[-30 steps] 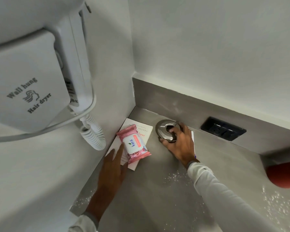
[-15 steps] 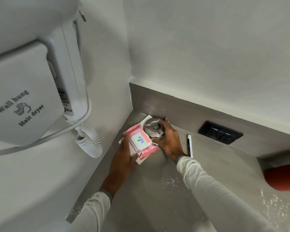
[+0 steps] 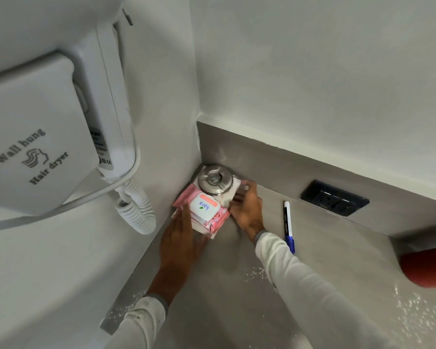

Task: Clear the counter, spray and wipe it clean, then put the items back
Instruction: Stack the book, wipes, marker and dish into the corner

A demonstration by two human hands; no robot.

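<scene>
Both hands lie flat, grasping nothing: left hand [image 3: 184, 233] on the wipes [image 3: 204, 210]; right hand [image 3: 246, 210] beside the tin [image 3: 214, 181]. The pen [image 3: 288, 226], lengthwise toward the wall, lies just right of the right hand.

A bathroom vanity corner, hotel-style by the look of it: a white wall-hung hair dryer [image 3: 43, 132] with coiled cord [image 3: 136, 207] at nine o'clock, a grey counter [image 3: 237, 298] with matching backsplash, a black socket [image 3: 335, 197] at two o'clock.
</scene>
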